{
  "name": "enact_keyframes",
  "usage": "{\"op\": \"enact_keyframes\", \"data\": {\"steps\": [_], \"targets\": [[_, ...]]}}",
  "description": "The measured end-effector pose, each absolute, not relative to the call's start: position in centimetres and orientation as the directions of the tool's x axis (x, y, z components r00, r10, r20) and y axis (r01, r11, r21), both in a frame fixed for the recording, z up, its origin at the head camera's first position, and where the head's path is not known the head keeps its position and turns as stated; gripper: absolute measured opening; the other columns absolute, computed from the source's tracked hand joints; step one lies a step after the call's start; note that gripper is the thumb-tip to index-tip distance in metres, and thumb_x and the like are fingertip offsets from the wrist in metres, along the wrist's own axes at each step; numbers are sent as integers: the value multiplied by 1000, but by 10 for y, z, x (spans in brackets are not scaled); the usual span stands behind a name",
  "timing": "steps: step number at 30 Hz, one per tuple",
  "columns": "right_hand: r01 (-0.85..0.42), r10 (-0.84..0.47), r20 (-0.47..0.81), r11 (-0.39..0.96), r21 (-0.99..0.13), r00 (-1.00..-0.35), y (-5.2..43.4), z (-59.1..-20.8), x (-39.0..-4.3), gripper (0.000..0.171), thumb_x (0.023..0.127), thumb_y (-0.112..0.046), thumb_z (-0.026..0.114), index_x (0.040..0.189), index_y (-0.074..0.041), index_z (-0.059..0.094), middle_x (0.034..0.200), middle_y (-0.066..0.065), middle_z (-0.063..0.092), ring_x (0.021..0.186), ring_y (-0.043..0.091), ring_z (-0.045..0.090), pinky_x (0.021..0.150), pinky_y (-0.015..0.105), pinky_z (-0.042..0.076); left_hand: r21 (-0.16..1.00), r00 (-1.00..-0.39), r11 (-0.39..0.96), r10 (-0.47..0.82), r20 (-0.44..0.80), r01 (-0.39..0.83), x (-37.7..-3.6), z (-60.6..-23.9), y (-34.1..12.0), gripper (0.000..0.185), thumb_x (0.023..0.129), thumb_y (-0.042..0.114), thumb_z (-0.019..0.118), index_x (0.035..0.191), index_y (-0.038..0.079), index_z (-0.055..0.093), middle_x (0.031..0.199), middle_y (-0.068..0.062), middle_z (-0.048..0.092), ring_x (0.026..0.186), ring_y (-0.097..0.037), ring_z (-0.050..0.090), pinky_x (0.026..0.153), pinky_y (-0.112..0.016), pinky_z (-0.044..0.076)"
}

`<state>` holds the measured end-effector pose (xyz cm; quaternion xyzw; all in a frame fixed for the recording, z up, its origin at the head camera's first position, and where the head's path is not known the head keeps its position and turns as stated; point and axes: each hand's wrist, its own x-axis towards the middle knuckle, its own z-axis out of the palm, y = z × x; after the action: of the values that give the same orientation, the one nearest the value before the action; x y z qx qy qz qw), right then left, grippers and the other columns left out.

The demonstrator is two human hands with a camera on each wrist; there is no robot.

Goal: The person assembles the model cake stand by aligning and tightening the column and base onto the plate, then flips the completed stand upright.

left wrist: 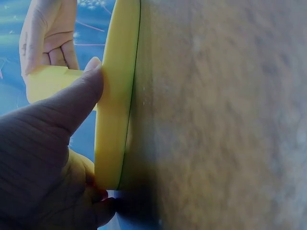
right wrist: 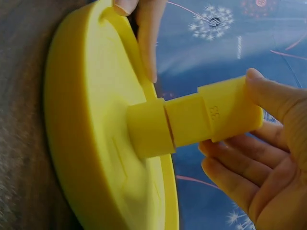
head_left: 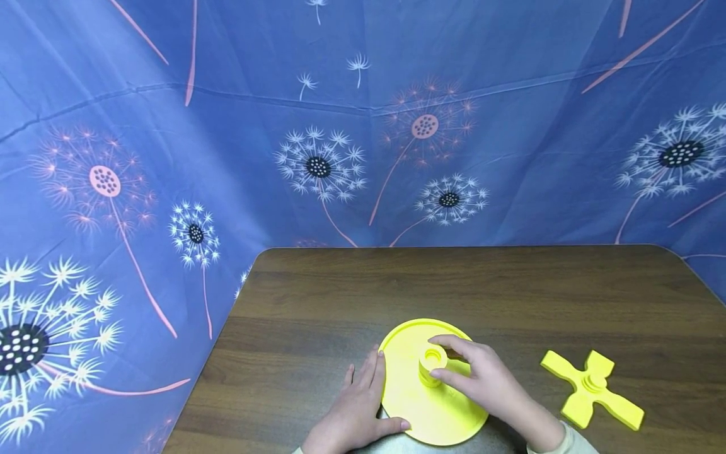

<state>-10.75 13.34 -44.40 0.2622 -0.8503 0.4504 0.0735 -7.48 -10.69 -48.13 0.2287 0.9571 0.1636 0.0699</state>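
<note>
A round yellow base point(head_left: 437, 419) with a raised rim lies on the table. My left hand point(head_left: 358, 403) holds it by its left side, fingers along the edge and thumb over the front rim. From the base's middle rises a short yellow socket point(right wrist: 148, 128), with a narrower neck above it. On top of that neck is a wider yellow sleeve point(right wrist: 233, 108) with small raised markings and, in the head view, a round hole in its top. My right hand point(head_left: 489, 381) pinches this sleeve between thumb and fingers; the other fingers are partly hidden behind it.
A yellow four-armed cross piece point(head_left: 593, 383) with a round stepped hub lies on the wooden table point(head_left: 340, 284), to the right of my right hand. A blue cloth point(head_left: 255, 63) with dandelion prints hangs behind the table and at its left.
</note>
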Motion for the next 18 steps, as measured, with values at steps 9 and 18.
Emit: {"op": "enact_keyframes", "data": {"steps": [9,18], "targets": [[-444,-237,386,625,-642,-892,125,-450,-103,47,64,-49,70,100,-22,57,88,-18,60,81,1,59,69,22,49,351,-886,839,461,-52,416,-74,-479,-107,109,68,72,45,140,1,7,147,-15,4,132,-24,13,99,-55,16],[-476,-268,401,613,-631,-876,129,-447,-104,49,68,-45,69,112,-28,53,97,-10,62,89,7,59,74,29,48,341,-885,841,463,-50,421,-75,-481,-106,109,68,73,43,141,1,6,146,-15,5,132,-22,14,99,-56,16]]}}
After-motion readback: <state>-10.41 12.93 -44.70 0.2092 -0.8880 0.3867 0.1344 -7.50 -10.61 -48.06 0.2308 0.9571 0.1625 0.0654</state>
